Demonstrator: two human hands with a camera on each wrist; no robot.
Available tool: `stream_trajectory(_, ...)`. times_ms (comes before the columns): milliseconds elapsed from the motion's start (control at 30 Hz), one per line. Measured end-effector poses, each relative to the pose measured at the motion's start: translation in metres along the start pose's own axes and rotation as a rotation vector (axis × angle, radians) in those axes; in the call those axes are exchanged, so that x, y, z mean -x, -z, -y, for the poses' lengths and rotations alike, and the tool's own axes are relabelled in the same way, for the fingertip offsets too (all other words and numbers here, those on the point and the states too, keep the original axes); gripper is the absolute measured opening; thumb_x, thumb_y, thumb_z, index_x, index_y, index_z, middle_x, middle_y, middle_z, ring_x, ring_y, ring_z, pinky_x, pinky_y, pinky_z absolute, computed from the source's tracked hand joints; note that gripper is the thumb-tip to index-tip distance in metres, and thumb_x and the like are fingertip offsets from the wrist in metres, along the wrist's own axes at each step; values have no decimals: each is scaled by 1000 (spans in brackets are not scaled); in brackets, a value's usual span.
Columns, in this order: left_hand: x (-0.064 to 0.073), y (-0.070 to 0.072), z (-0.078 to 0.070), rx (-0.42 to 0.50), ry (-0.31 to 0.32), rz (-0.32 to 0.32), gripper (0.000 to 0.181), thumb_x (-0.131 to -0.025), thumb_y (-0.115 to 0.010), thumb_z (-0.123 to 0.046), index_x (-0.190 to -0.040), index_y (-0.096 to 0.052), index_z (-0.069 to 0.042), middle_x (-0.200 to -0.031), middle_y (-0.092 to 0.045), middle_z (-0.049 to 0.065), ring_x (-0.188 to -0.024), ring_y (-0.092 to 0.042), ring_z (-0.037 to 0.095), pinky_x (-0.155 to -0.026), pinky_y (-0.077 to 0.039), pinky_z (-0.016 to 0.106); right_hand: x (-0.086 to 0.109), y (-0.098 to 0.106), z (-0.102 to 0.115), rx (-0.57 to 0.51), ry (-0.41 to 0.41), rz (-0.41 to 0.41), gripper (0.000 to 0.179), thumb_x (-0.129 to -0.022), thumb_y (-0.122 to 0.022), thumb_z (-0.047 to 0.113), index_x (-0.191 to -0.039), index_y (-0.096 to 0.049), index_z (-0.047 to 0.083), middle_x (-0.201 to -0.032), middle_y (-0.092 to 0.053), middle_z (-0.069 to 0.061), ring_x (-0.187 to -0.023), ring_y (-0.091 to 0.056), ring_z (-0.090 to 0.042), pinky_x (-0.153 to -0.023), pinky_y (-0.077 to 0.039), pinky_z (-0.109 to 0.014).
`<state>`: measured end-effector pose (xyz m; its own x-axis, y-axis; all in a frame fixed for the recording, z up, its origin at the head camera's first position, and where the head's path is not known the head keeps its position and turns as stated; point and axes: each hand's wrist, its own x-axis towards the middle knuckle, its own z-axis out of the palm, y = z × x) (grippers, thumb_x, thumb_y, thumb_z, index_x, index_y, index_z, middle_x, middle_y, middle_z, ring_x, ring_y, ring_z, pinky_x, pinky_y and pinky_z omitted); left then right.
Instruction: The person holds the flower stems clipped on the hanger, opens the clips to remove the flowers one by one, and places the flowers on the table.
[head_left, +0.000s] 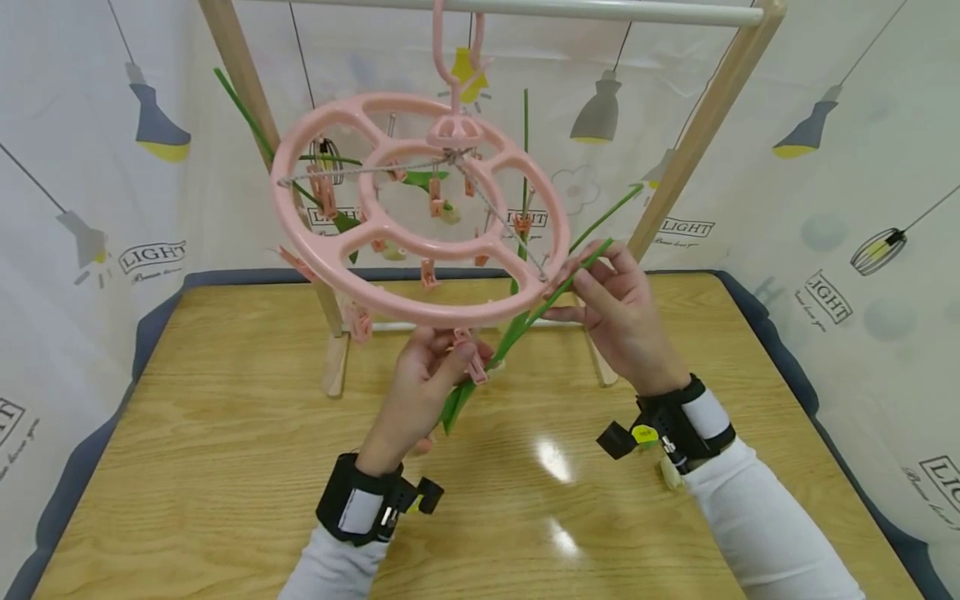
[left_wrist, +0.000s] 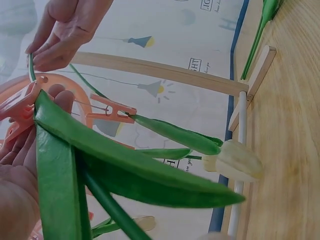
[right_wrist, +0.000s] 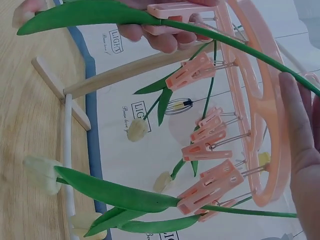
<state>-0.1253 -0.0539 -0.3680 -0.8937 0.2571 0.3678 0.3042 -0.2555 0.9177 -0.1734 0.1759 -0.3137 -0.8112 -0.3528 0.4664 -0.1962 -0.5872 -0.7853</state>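
Note:
A pink round hanging dryer with clothespins hangs in front of me. With my left hand I hold one pink clothespin below its front rim, thumb against it. An artificial tulip with green leaves passes at that clothespin, its stem running up to the right. My right hand pinches this stem near its upper end, beside the dryer's right rim. Its flower is mostly hidden in the head view. Other white tulips hang head down from clothespins around the dryer.
The dryer's hook hangs on a white bar between wooden posts. Another tulip lies on the wooden table under my right wrist. A printed cloth surrounds the table.

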Motion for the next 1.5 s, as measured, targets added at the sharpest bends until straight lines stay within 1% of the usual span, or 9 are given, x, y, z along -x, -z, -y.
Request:
stream_trajectory(200,-2,0,0,1,-9,17,29,-101,-50,-12,-119,-45,10,-97,-61,31,-79,-64,15,-72,-60,22,1,-4,-2,56,40,-32,24,-98,-48,-3,-119,-47,8,-106,-63,-8,-98,-64,-23,-77,-64,-39)
stream_trajectory(433,-3,-1,-1,-25,-7,18,28,-101,-49,-10,-119,-45,12,-97,-60,36,-80,-66,25,-72,-61,22,1,-7,-4,86,81,-29,31,-96,-50,-6,-121,-44,10,-107,-62,-9,-98,-63,-23,-77,-64,-38)
stream_trajectory(633,-2,-2,0,-21,-6,-21,26,-100,-50,-7,-122,-46,7,-103,-61,40,-84,-67,22,-72,-60,19,2,-10,-6,115,94,1,44,-91,-44,-21,-122,-40,11,-108,-63,-10,-97,-65,-23,-80,-63,-39)
stream_trajectory(800,-1,-4,1,-9,-24,-57,26,-99,-51,-5,-119,-47,11,-106,-61,42,-85,-67,27,-71,-60,18,3,-12,-5,119,105,10,46,-91,-40,-23,-121,-38,12,-105,-63,-11,-95,-66,-24,-73,-64,-41)
stream_trajectory(867,-1,-4,1,-24,-34,-63,25,-99,-51,-5,-118,-48,12,-104,-62,42,-83,-67,26,-69,-60,18,3,-13,-5,119,108,6,45,-92,-41,-22,-120,-38,12,-105,-64,-11,-94,-67,-24,-72,-64,-41)
stream_trajectory(1033,-2,-5,1,-66,-55,-65,25,-100,-51,-5,-117,-48,13,-96,-64,39,-75,-65,12,-65,-59,17,3,-13,-6,114,107,-5,44,-92,-41,-21,-119,-39,13,-104,-64,-10,-94,-67,-24,-74,-64,-40)
stream_trajectory(1100,-2,-6,1,-76,-61,-63,26,-100,-50,-5,-117,-47,14,-93,-63,38,-73,-64,10,-63,-58,18,3,-14,-7,117,106,-8,43,-93,-41,-21,-119,-39,14,-104,-63,-9,-95,-66,-23,-74,-64,-40)
stream_trajectory(1367,-3,-5,1,-161,-73,-65,22,-100,-48,-2,-118,-50,11,-88,-65,33,-68,-63,11,-60,-59,21,2,-14,-10,130,98,-19,40,-94,-44,-15,-119,-39,15,-104,-63,-7,-96,-66,-21,-74,-64,-36)
stream_trajectory(1500,-4,-5,1,-202,-86,-70,21,-100,-48,-2,-118,-53,9,-85,-66,30,-66,-64,15,-57,-58,23,2,-14,-11,131,100,-17,40,-95,-44,-16,-120,-39,15,-104,-63,-7,-95,-66,-21,-74,-64,-36)
